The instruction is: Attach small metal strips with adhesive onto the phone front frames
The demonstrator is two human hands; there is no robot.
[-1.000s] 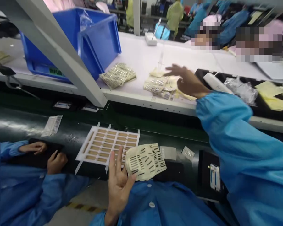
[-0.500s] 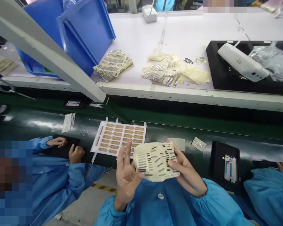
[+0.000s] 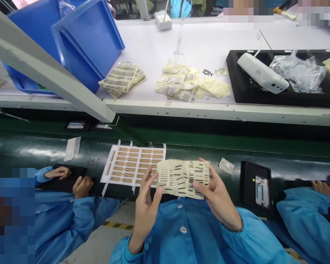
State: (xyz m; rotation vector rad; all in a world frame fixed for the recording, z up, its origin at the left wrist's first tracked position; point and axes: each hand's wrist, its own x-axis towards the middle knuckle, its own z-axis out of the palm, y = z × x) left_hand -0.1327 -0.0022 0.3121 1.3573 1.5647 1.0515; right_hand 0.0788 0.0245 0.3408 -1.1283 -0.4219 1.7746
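A cream adhesive sheet carrying rows of small dark and silvery strips is held up before my chest. My right hand grips its right side, thumb on the front face and fingers behind. At the sheet's left edge is my left hand, thumb and index finger apart with their tips at the edge; whether they press on it is unclear. Behind the sheet, to the left, a white frame with tan slotted parts lies on the dark green bench.
On the shelf stand blue bins, stacks of strip sheets, more sheets and a black tray. A phone frame in a black tray lies right. A small sheet is nearby. Co-workers' hands are left and right.
The sheet has been raised slightly and levelled. My left fingers, spread upward before, have bent toward its left edge. The view has shifted a little to the right.
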